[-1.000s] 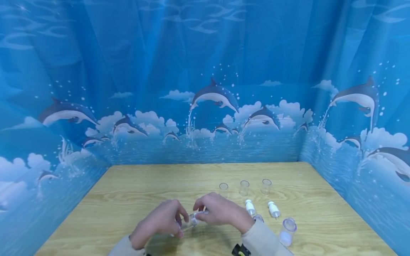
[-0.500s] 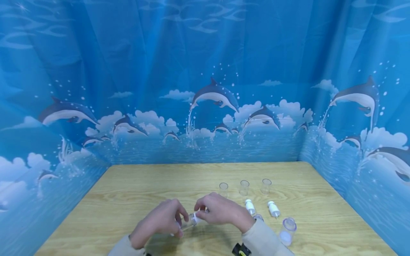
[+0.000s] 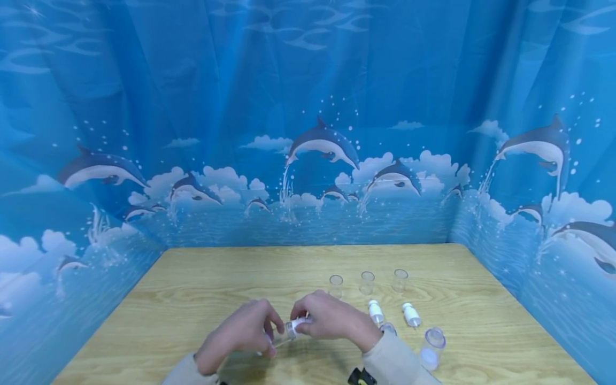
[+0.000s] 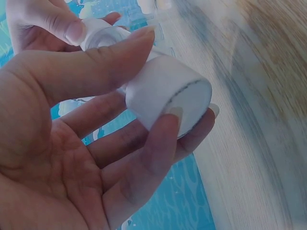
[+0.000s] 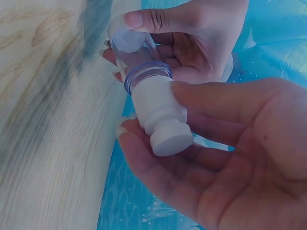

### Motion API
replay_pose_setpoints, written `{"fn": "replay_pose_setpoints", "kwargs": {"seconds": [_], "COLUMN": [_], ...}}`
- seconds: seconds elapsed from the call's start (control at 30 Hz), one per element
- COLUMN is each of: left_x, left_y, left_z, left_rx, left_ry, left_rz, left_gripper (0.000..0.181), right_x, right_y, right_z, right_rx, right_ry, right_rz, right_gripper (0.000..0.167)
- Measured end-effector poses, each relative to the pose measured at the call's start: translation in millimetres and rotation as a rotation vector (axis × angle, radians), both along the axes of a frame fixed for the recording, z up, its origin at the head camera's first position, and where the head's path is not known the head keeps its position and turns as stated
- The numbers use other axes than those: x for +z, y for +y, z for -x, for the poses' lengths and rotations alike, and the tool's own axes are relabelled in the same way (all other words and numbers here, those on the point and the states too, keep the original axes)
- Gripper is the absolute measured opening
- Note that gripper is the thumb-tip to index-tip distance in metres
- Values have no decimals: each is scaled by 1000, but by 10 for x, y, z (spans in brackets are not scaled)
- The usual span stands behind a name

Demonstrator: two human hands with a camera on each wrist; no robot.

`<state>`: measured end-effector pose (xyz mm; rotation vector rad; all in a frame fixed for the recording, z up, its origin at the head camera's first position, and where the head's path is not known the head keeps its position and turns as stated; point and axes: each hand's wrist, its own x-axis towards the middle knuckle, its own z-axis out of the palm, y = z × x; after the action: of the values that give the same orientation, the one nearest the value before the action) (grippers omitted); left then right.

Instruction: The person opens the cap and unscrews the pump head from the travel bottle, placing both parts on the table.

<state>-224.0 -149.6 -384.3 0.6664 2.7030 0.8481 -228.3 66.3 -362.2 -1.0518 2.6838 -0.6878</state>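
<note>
Over the front middle of the table, my left hand (image 3: pixel 247 324) grips a clear bottle (image 5: pixel 139 55) by its lower body, keeping it tilted. The bottle's white bottom end (image 4: pixel 160 88) lies between thumb and fingers in the left wrist view. My right hand (image 3: pixel 329 316) pinches a white pump top (image 5: pixel 158 103) at the bottle's open mouth, thumb on one side and fingers beneath. Collar and bottle rim meet in line; how far the pump's lower part reaches inside cannot be told. In the head view, fingers hide parts of both pieces.
Three clear caps (image 3: pixel 367 283) stand at the back right of the wooden table (image 3: pixel 216 272). Nearer lie two white pump tops (image 3: pixel 411 314). Another clear bottle (image 3: pixel 431 350) stands at right, and one more (image 3: pixel 387 328) is partly behind my right forearm. A blue dolphin curtain surrounds the table.
My right fingers shift slightly on the pump top, uncovering and covering its white collar at the bottle's mouth. The left hand and the bottle stay where they were.
</note>
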Motion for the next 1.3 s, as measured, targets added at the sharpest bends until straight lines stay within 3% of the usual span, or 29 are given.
{"fn": "replay_pose_setpoints", "kwargs": {"seconds": [0.3, 0.87, 1.3], "left_x": [11, 8, 23], "left_y": [-4, -8, -3], "left_z": [12, 5, 10], "left_rx": [-1, 0, 4], "left_ry": [-25, 2, 0], "left_rz": [5, 1, 16], "left_gripper": [38, 39, 39], "right_x": [-3, -4, -7], "right_y": [-5, -3, 6], "right_z": [12, 11, 2], "right_rx": [8, -5, -22], "right_ry": [11, 10, -32], "right_rz": [14, 2, -1], "right_gripper": [18, 24, 26]}}
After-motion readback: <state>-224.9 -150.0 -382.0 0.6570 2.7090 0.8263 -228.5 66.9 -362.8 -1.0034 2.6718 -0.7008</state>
